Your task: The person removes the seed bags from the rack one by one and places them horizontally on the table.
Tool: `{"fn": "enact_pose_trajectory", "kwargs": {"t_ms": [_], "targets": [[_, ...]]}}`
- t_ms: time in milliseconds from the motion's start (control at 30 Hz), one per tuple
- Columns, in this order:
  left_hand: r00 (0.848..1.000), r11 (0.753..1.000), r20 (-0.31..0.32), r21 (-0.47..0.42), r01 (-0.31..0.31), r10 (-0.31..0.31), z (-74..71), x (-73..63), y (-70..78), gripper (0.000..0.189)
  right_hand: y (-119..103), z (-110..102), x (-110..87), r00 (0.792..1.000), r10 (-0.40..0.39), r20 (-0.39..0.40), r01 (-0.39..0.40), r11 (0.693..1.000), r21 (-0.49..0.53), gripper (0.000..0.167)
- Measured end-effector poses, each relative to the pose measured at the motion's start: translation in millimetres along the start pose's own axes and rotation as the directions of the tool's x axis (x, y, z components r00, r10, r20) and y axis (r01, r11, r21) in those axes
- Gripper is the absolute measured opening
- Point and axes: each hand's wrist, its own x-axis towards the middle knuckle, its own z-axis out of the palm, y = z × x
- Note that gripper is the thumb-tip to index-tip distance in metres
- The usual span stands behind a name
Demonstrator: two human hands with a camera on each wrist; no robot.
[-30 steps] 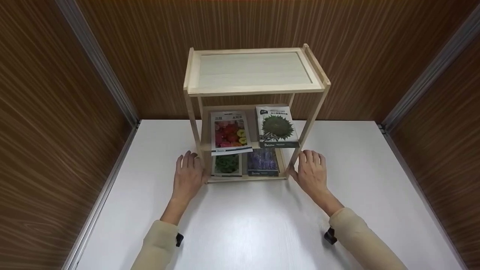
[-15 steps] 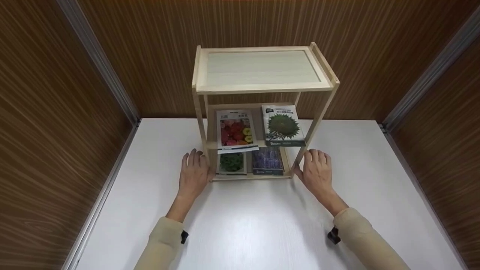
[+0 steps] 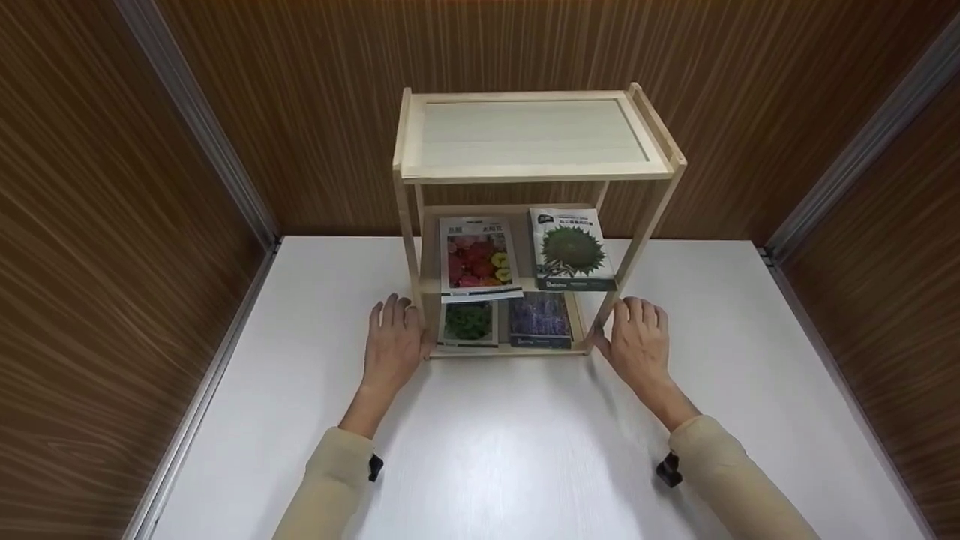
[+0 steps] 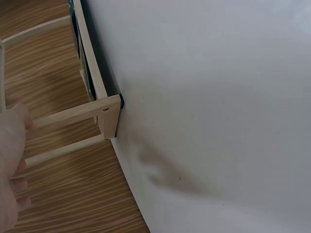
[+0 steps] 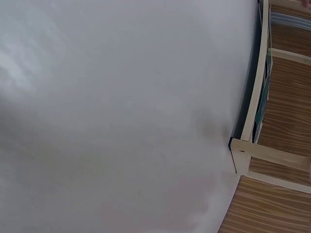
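A small pale wooden shelf rack [image 3: 536,171] with three levels stands upright on the white table. My left hand [image 3: 391,341] lies along its left side, thumb at the lower front-left leg and the other fingers stretched forward. On the opposite side my right hand [image 3: 637,337] mirrors this, its thumb at the front-right leg. The left wrist view shows my left hand [image 4: 9,150] beside the two side legs. A red-flower packet [image 3: 480,259] and a thicker green-sunflower packet stack [image 3: 573,247] lie on the middle shelf. Below are a green-leaf packet [image 3: 469,321] and a purple-flower stack [image 3: 540,315].
White table [image 3: 495,450] extends around the rack. A brown wood-grain wall [image 3: 330,112] rises behind it, with similar panels left and right, joined by grey metal corner strips [image 3: 217,142]. The red-flower packet juts past the middle shelf's front edge.
The rack has shifted to the right and slightly back, its packets riding along. Both hands have moved with it, keeping their places at its sides; the movement is smaller in the latest half second.
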Motion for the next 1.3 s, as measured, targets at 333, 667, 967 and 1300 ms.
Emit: {"fn": "enact_pose_trajectory", "kwargs": {"t_ms": [333, 667, 967, 1300], "targets": [[1.0, 1.0, 0.002, -0.001, 0.006, -0.006, -1.1, -0.2, 1.0, 0.039, 0, 1, -0.9, 1.0, 0.02, 0.004, -0.02, 1.0, 0.02, 0.047], [1.0, 0.999, 0.011, 0.045, -0.006, 0.006, -7.2, 0.3, 2.2, 0.04, -6, -8, -0.1, 0.991, 0.1, 0.084, -0.107, 0.991, 0.075, 0.045], [0.998, 0.999, 0.059, 0.03, -0.025, 0.023, -23.1, -3.9, -1.4, 0.053, -13, -26, -1.3, 0.971, 0.182, 0.159, -0.208, 0.964, 0.168, 0.06], [0.999, 1.0, -0.032, -0.001, -0.006, 0.006, -43.7, -8.5, 5.3, 0.073, -22, -55, -2.2, 0.962, 0.237, 0.137, -0.266, 0.926, 0.267, 0.07]]}}
